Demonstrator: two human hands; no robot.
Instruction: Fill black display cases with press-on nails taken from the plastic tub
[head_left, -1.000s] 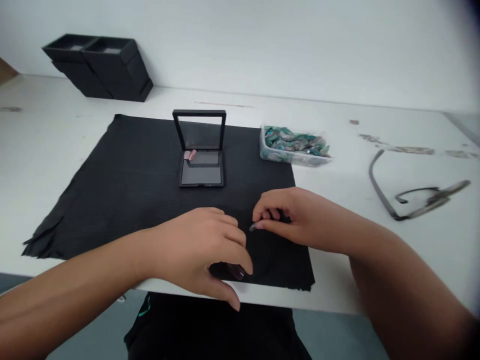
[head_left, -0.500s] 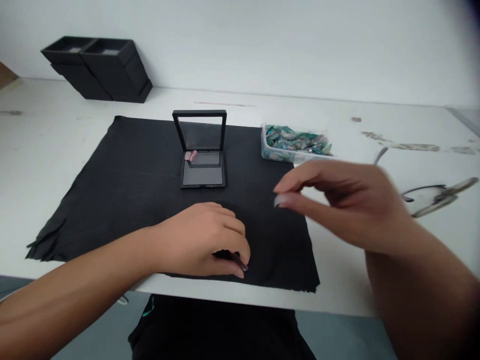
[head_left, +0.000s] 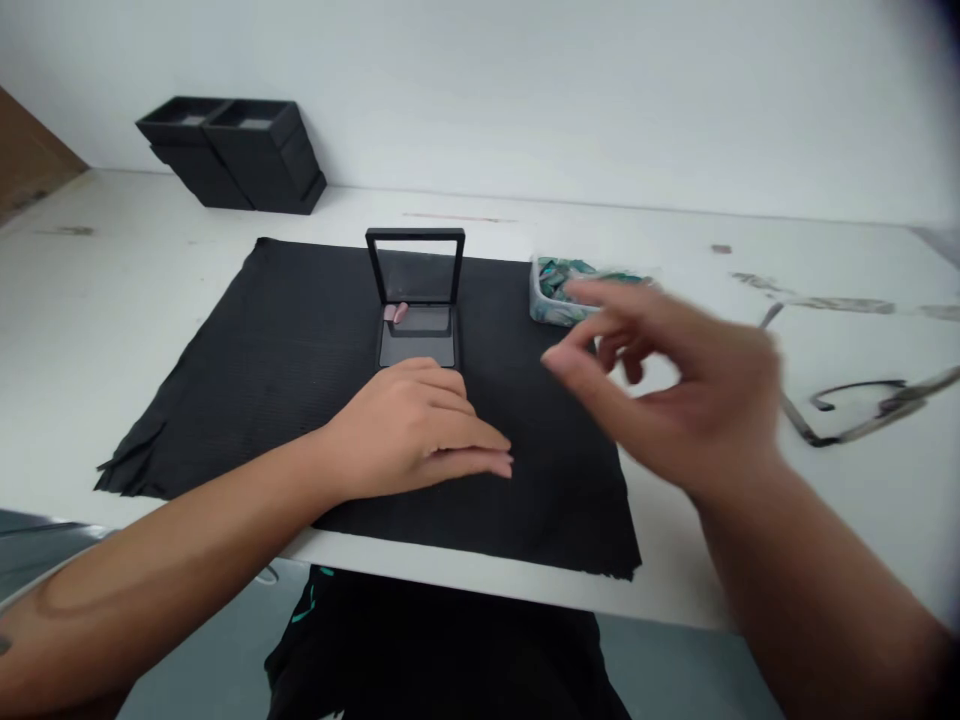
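My left hand [head_left: 420, 430] hangs over the black cloth [head_left: 300, 330], thumb and forefinger pressed together. Whatever the fingertips pinch is too small or hidden to make out. My right hand [head_left: 660, 370], blurred, is raised just before the clear plastic tub [head_left: 551, 308], thumb and fingers apart, with nothing visible between them. Glossy green and teal pieces [head_left: 562, 275] fill the tub, partly covered by the right hand. Behind my left hand a black hinged display case [head_left: 459, 262] lies open, lid upright. Small pink pieces [head_left: 397, 313] sit at its inner back left corner.
Black boxes [head_left: 255, 165] are stacked at the back left by the wall. Eyeglasses [head_left: 892, 405] rest on the white table [head_left: 847, 500] to the right. A small pinkish piece [head_left: 721, 248] lies farther back.
My left hand has moved up and its fingertips have closed; the dark sliver seen in them earlier is out of sight. My right hand has parted its fingers, and the pale piece there is gone from view.
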